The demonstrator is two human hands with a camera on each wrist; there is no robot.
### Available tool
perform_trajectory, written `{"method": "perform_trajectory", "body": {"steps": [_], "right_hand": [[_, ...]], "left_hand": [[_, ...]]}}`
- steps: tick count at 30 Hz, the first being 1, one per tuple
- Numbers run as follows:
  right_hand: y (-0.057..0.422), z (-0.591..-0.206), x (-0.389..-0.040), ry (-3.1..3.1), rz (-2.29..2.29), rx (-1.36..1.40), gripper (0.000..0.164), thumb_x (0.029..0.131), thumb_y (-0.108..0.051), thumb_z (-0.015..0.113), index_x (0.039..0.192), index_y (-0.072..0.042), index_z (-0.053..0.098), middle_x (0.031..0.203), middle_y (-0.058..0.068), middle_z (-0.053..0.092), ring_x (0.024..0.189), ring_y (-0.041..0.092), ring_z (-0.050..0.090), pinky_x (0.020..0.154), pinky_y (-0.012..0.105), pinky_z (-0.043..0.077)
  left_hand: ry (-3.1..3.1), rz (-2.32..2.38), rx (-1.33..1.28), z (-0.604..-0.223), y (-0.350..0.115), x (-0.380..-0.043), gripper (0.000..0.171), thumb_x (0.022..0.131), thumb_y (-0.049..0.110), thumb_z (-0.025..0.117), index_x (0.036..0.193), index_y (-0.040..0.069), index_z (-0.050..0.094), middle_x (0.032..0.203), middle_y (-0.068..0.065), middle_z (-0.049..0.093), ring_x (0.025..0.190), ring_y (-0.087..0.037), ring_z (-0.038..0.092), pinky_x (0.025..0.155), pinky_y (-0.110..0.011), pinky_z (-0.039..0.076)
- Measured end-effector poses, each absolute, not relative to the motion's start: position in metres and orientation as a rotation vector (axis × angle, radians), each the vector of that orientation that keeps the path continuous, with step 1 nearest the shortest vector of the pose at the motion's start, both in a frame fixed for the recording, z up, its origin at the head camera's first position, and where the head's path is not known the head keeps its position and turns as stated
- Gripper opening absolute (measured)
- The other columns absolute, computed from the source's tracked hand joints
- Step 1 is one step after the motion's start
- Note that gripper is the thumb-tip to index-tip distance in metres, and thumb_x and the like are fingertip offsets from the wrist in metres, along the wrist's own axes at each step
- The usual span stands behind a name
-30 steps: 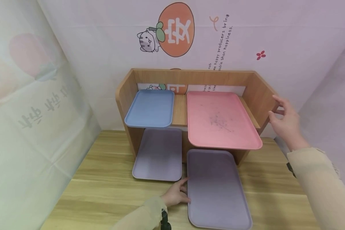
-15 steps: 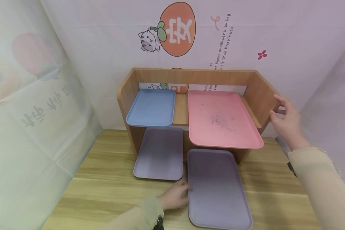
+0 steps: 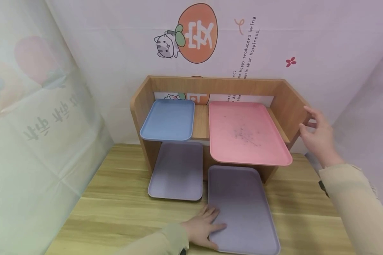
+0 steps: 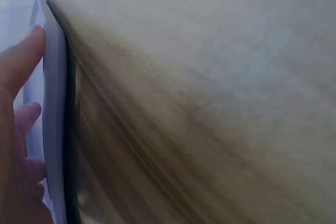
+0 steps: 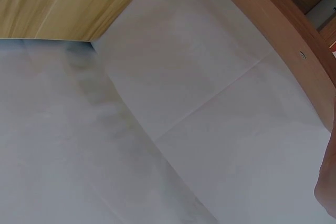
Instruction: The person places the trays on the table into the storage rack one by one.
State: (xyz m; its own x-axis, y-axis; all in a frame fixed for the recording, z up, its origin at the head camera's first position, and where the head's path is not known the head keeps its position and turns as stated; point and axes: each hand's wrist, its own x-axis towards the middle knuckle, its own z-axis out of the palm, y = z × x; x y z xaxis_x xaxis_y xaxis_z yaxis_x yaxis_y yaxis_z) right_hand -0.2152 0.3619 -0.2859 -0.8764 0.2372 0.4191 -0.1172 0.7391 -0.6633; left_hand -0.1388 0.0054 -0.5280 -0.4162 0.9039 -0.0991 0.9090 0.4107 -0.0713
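My left hand point(image 3: 201, 227) lies with spread, fairly straight fingers over the left rim of a large purple tray point(image 3: 243, 209), which rests on the table at the front right. Close up in the left wrist view, the fingers reach over the raised tray edge point(image 4: 54, 103). At the far right, my right hand point(image 3: 320, 138) holds the front edge of the right side panel point(image 3: 288, 108) of a wooden desktop shelf. The right wrist view catches only a sliver of that hand point(image 5: 326, 184) beside the panel.
On the upper shelf board sit a blue tray point(image 3: 168, 120) and a pink tray point(image 3: 247, 136), both jutting forward. A smaller purple tray point(image 3: 176, 173) stands partly under the shelf at left. Printed white sheets point(image 3: 114, 49) enclose the wood-grain table point(image 3: 114, 209).
My left hand first touched the large purple tray's left edge, then shifted its grasp and now spreads its fingers onto the tray, nearer the front. The right hand keeps its place.
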Motion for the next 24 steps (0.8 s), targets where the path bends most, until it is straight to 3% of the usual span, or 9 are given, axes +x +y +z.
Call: {"method": "perform_trajectory", "body": {"steps": [8, 24], "right_hand": [[0.362, -0.287, -0.216, -2.439, 0.972, -0.085, 0.058, 0.094, -0.009, 0.047, 0.148, -0.017, 0.029, 0.143, 0.027, 0.036, 0.113, 0.049, 0.046, 0.053, -0.001, 0.037], [0.361, -0.285, -0.215, -2.435, 0.962, -0.074, 0.057, 0.093, -0.009, 0.048, 0.148, -0.016, 0.031, 0.142, 0.028, 0.037, 0.11, 0.048, 0.046, 0.053, 0.0, 0.037]], "left_hand": [[2.511, -0.288, 1.671, -0.546, 0.012, -0.145, 0.087, 0.078, 0.078, 0.043, 0.15, 0.039, 0.015, 0.158, -0.017, 0.01, 0.146, -0.031, 0.01, 0.119, -0.042, 0.015], [2.686, -0.564, 1.748, -0.56, 0.019, -0.156, 0.082, 0.08, 0.083, 0.024, 0.15, 0.041, 0.017, 0.155, -0.014, 0.024, 0.144, -0.029, 0.021, 0.117, -0.041, 0.022]]}}
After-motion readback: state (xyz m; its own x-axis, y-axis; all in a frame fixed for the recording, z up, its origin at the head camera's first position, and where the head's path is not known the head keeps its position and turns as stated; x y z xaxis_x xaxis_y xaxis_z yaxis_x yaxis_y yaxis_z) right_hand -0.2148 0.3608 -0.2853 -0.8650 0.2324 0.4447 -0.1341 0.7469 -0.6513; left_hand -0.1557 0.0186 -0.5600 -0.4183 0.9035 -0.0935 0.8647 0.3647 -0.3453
